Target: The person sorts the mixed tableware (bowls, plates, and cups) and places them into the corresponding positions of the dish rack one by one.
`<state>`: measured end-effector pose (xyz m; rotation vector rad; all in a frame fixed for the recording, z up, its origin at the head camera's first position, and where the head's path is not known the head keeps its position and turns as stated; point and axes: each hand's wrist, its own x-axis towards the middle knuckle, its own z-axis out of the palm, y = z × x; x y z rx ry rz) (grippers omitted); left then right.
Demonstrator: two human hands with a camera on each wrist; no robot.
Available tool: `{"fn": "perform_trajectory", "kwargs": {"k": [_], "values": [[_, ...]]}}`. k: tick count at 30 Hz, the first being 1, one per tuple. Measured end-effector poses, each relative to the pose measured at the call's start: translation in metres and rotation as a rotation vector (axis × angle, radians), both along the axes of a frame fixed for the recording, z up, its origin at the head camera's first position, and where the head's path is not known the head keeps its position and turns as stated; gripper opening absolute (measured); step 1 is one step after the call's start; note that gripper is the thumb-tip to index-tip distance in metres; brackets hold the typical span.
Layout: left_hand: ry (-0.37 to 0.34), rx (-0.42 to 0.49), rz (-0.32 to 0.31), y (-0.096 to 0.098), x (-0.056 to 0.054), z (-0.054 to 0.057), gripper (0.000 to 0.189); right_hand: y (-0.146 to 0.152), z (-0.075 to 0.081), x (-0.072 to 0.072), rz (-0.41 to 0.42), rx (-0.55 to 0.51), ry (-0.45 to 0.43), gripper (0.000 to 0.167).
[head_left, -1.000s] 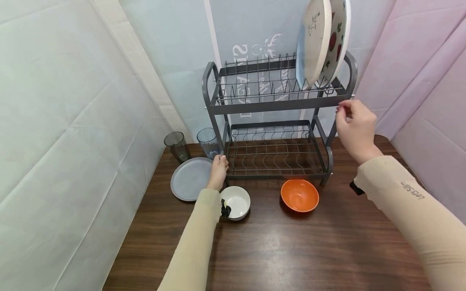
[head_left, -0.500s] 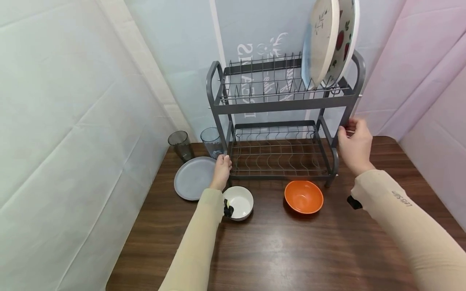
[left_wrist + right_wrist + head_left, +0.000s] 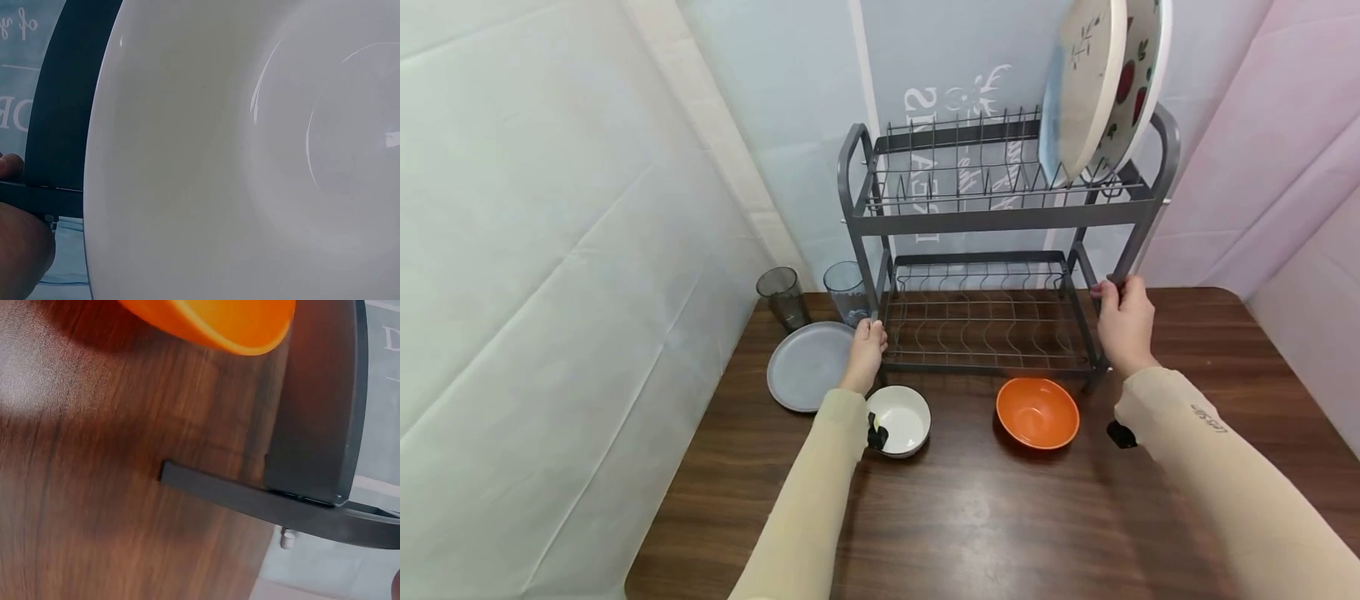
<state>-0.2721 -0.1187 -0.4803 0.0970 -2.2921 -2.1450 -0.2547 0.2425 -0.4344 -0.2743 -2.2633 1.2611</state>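
A dark grey two-tier dish rack (image 3: pixel 1000 220) stands on the table against the backdrop. My left hand (image 3: pixel 865 357) grips its lower left front upright. On the opposite side my right hand (image 3: pixel 1126 327) holds the right upright, fingers curled around the bar. Large plates (image 3: pixel 1093 83) stand on edge at the right end of the upper tier, one with red fruit patterns. Just below my left hand sits a white bowl (image 3: pixel 904 419), which fills most of the left wrist view. An orange bowl (image 3: pixel 1037 412) rests before the rack's right front; its rim also shows in the right wrist view.
Left of the rack lie a grey flat plate (image 3: pixel 808 367) and two tumblers, one smoky grey (image 3: pixel 784 298) and one bluish (image 3: pixel 848 293). The lower tier (image 3: pixel 988 321) is bare wire. White cloth walls (image 3: pixel 550 250) border the brown wooden table (image 3: pixel 955 525).
My right hand has come down from beside the upper tier's right corner to the lower right upright and now grips it. The left hand keeps its hold. The whole scene shifts rightward in view.
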Motion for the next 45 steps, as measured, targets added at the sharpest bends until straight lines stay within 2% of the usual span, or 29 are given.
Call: {"fn": "perform_trajectory", "kwargs": {"k": [4,5,10,13,16,20,23,30,34,40,45], "values": [[0.013,0.017,0.004,0.002,0.001,-0.001,0.015,0.000,-0.009,-0.003,-0.007,-0.036,0.053,0.042],[0.011,0.028,-0.003,0.003,0.003,0.003,0.015,0.001,-0.011,-0.005,-0.012,-0.044,0.067,0.042],[0.031,0.062,-0.018,0.003,0.002,0.006,0.016,-0.001,-0.016,-0.010,-0.047,-0.064,0.100,0.043],[0.047,0.062,-0.016,0.001,-0.001,0.002,0.018,-0.003,-0.019,-0.014,-0.061,-0.058,0.105,0.044],[0.022,0.049,0.001,-0.001,0.001,0.001,0.020,-0.005,-0.022,-0.016,-0.073,-0.050,0.121,0.044],[-0.011,0.000,0.057,-0.002,0.004,0.002,0.022,-0.005,-0.024,-0.016,-0.093,-0.041,0.149,0.043],[-0.010,-0.041,0.113,-0.006,0.005,0.002,0.026,-0.005,-0.024,-0.017,-0.099,-0.035,0.154,0.042],[0.011,0.098,0.273,-0.029,-0.004,0.007,0.014,-0.004,-0.022,-0.016,-0.092,-0.038,0.135,0.041],[-0.004,0.072,0.316,-0.044,-0.009,0.010,0.010,-0.005,-0.022,-0.016,-0.100,-0.040,0.143,0.039],[-0.028,0.006,0.319,-0.064,-0.018,0.012,0.016,-0.005,-0.022,-0.017,-0.098,-0.037,0.142,0.039],[-0.063,-0.107,0.255,-0.074,-0.026,0.013,0.043,-0.006,-0.022,-0.016,-0.104,-0.040,0.138,0.038]]}}
